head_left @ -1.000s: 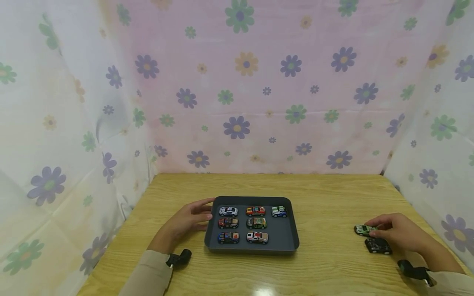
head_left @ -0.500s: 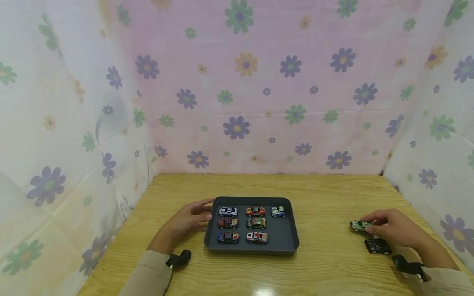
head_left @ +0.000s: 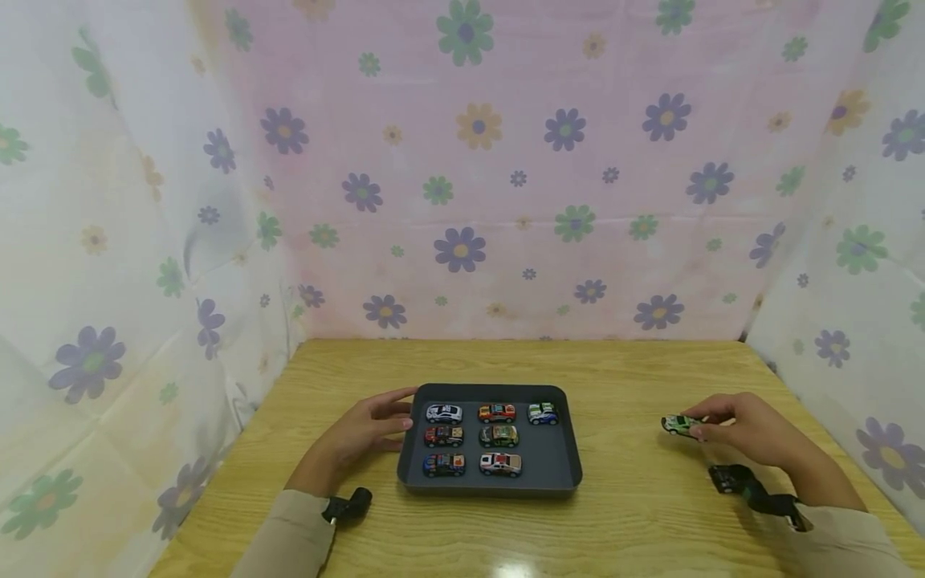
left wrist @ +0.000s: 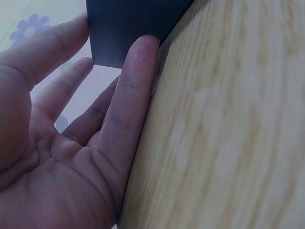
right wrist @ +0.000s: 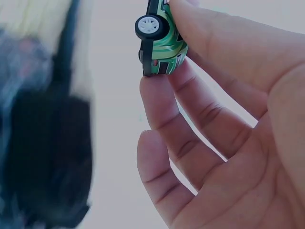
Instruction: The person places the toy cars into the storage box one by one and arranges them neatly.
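My right hand (head_left: 730, 425) pinches a small green and white toy car (head_left: 678, 424) by its rear and holds it a little above the wooden table (head_left: 636, 385), right of the tray. In the right wrist view the green toy car (right wrist: 159, 36) sits between thumb and fingertips. A black toy car (head_left: 728, 478) lies on the table under my right wrist. My left hand (head_left: 364, 429) rests open against the left wall of the dark grey tray (head_left: 555, 470); its straight fingers (left wrist: 131, 90) touch the tray (left wrist: 128, 28). Several toy cars (head_left: 497, 436) stand in rows inside the tray.
Flowered cloth walls (head_left: 462, 177) close the table in at the back and both sides. The tray's right column holds one car at the top (head_left: 542, 413), with bare floor below it. Bare wood lies between the tray and my right hand.
My right hand has lifted the green car off the table and moved it up and left, away from the black car, which stays put. The left hand has not moved.
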### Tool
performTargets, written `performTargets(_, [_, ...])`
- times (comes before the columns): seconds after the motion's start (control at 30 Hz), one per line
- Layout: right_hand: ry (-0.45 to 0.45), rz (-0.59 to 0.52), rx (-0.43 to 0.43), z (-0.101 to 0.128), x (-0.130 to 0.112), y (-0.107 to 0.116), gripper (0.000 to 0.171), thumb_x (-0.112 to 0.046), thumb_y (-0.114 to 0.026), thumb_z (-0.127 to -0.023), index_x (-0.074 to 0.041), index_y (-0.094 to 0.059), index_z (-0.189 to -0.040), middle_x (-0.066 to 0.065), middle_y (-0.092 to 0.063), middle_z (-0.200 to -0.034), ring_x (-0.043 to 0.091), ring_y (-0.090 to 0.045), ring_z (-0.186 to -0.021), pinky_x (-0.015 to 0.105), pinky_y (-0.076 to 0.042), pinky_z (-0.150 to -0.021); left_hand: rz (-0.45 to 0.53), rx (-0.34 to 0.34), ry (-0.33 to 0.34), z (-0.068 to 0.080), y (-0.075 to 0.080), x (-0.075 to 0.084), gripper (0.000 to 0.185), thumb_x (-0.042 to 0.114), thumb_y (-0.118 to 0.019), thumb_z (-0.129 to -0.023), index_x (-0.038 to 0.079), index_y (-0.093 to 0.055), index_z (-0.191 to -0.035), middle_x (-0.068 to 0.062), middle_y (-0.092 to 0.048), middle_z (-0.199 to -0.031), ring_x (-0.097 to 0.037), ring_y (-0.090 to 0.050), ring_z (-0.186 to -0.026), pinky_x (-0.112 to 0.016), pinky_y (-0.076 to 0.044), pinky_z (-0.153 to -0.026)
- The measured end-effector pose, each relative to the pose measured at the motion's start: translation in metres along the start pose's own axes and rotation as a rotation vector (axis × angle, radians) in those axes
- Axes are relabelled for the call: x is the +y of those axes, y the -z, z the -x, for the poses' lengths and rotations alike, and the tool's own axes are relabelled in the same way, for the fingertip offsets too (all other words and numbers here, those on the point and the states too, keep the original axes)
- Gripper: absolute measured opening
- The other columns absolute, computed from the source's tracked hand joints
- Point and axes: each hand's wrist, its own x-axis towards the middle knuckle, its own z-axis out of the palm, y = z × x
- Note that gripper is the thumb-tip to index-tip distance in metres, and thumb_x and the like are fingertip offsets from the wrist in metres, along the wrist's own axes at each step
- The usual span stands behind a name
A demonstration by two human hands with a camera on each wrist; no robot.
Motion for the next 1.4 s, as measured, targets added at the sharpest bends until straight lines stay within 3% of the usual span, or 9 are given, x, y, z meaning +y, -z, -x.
performTargets(0.5, [0.036, 0.002, 0.039, -0.024, -0.030, -0.003, 0.023, -0.026, -0.074, -0.097, -0.016, -0.078, -0.118, -0.003, -0.073, -0.106, 0.003, -0.061, -0.084, 0.026, -0.053, -0.067, 0.007, -0.012, -0.009, -0.001, 0.000, -0.001, 0.068, 0.020, -0.073, -0.098, 0.026, -0.044, -0.159, -0.021, -0.046, -0.157, -0.031, -0.064, -0.126, -0.048, -0.061, -0.095])
performTargets(0.8, [0.046, -0.049, 0.045, -0.036, -0.041, -0.008, 0.022, -0.026, -0.074, -0.098, -0.018, -0.077, -0.118, 0.000, -0.072, -0.110, 0.005, -0.062, -0.086, 0.027, -0.055, -0.068, 0.003, -0.011, -0.007, -0.001, -0.001, -0.002, 0.069, 0.021, -0.074, -0.097, 0.026, -0.044, -0.159, -0.020, -0.046, -0.157, -0.031, -0.062, -0.129, -0.047, -0.061, -0.095])
performTargets(1.1, [0.017, -0.104, 0.032, -0.040, -0.054, -0.007, 0.027, -0.029, -0.073, -0.098, -0.016, -0.076, -0.121, 0.003, -0.073, -0.108, 0.011, -0.067, -0.090, 0.028, -0.057, -0.069, -0.014, 0.008, 0.010, 0.000, 0.001, 0.002, 0.068, 0.023, -0.075, -0.097, 0.027, -0.045, -0.158, -0.019, -0.048, -0.156, -0.031, -0.063, -0.127, -0.046, -0.061, -0.095])
performTargets(1.4, [-0.007, -0.063, 0.062, -0.050, -0.072, 0.002, 0.028, -0.029, -0.073, -0.098, -0.015, -0.076, -0.122, 0.003, -0.073, -0.102, 0.019, -0.070, -0.087, 0.030, -0.057, -0.067, -0.010, 0.012, 0.016, 0.000, 0.000, 0.001, 0.067, 0.024, -0.075, -0.097, 0.027, -0.046, -0.158, -0.019, -0.048, -0.156, -0.031, -0.060, -0.130, -0.047, -0.061, -0.095])
